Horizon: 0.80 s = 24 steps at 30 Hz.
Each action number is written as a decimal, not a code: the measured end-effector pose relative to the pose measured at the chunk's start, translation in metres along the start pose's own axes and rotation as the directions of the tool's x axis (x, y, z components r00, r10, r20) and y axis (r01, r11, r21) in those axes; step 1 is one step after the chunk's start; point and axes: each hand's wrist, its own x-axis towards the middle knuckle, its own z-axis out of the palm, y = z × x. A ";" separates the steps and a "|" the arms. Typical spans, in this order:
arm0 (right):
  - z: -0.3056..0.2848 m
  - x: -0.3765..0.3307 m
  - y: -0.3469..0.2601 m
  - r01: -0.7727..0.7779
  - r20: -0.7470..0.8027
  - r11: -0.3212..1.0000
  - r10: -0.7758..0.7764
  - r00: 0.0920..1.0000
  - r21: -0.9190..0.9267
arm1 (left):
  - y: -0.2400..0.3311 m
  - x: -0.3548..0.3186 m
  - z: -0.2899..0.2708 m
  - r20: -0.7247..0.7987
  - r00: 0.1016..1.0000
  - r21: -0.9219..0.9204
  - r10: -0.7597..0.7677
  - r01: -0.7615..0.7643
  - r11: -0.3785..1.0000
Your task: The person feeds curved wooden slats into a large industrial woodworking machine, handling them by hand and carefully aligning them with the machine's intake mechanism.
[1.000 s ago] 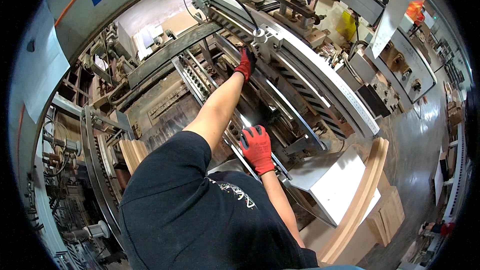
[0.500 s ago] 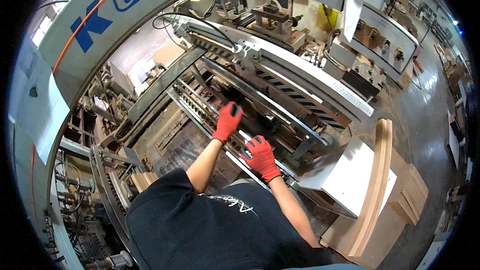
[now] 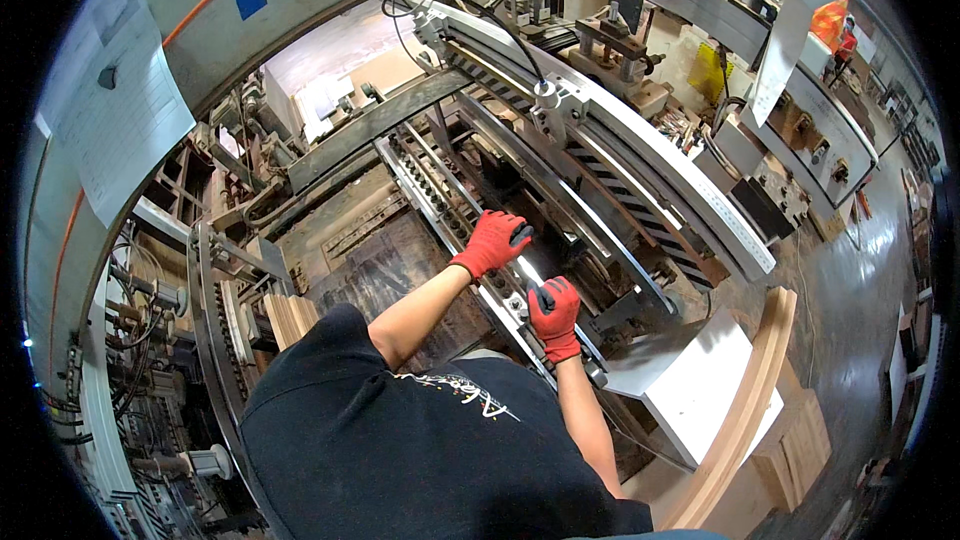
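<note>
My left hand (image 3: pixel 497 243) and right hand (image 3: pixel 555 316), both in red gloves with dark fingertips, are at the machine, near one another and apart. Left: fingers bent, palm down, over the far side of the knobbed rail (image 3: pixel 412 186). Right: fingers curled, nearer my body, beside the rail's near end. Whether either one grips anything or merely rests there I cannot tell; the fingertips are turned away from view.

Location of the item in hand: the rail runs below both hands, slanting from beyond the left one back toward my body. A small metal fitting (image 3: pixel 516 306) sits on it, just left of my right hand. Beyond both hands stand a striped strip (image 3: pixel 628 208) and a pale beam (image 3: pixel 690 172).

Progress, in my judgement: handling at the rail is under way and not concluded. No completed step can be confirmed. The long wood strips (image 3: pixel 752 385), right of and well apart from my right hand, lie by a white panel (image 3: pixel 690 375), untouched. More wood pieces (image 3: pixel 290 319) stand left of my left hand, also untouched. How much remains cannot be established.
</note>
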 end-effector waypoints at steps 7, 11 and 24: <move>-0.011 0.006 -0.013 0.016 0.011 0.989 -0.018 1.000 0.150 | 0.001 0.000 0.000 -0.021 1.000 0.032 0.009 -0.008 0.999; -0.014 0.009 -0.019 0.020 -0.007 0.983 -0.019 1.000 0.180 | -0.001 0.002 0.000 0.041 0.999 0.009 -0.018 0.017 1.000; -0.036 0.046 0.094 -0.375 -0.480 0.714 0.685 0.548 0.591 | 0.014 0.012 0.002 0.260 0.943 -0.265 -0.207 0.276 0.924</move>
